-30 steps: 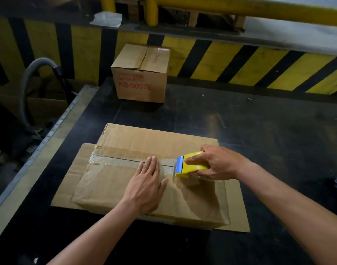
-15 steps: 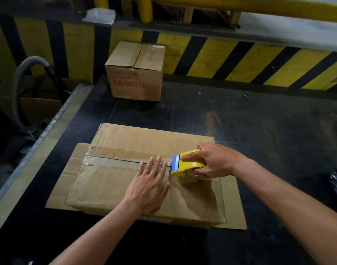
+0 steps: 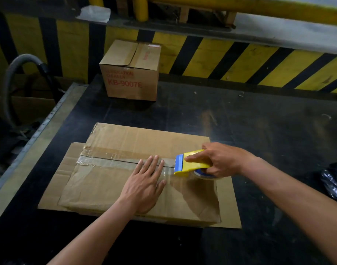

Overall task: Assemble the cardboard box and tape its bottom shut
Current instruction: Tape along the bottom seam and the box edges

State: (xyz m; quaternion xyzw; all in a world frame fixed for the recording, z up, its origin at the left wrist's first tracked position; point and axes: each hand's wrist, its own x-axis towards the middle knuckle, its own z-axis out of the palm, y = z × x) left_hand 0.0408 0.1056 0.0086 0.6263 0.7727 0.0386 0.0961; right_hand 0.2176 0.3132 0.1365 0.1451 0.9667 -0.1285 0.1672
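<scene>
A low brown cardboard box [image 3: 125, 142] lies on the black table with its flaps closed, resting on a flat cardboard sheet [image 3: 228, 203]. Clear tape [image 3: 98, 162] runs along the centre seam from the left edge. My left hand [image 3: 144, 184] lies flat, fingers spread, pressing the tape and flaps near the middle of the seam. My right hand [image 3: 219, 161] grips a yellow and blue tape dispenser [image 3: 190, 163] just right of the left fingertips, its blue blade end facing left over the seam, the tape roll under my palm.
A smaller taped box [image 3: 131, 73] printed KB-9007E stands at the table's back. A yellow and black striped wall [image 3: 240, 62] runs behind. A grey hose [image 3: 13, 73] curves off the left edge. A black plastic bag [image 3: 333, 180] lies at the right.
My right hand has drawn the dispenser a little to the right along the seam, opening a small gap from my left fingertips. The left hand stays pressed on the box.
</scene>
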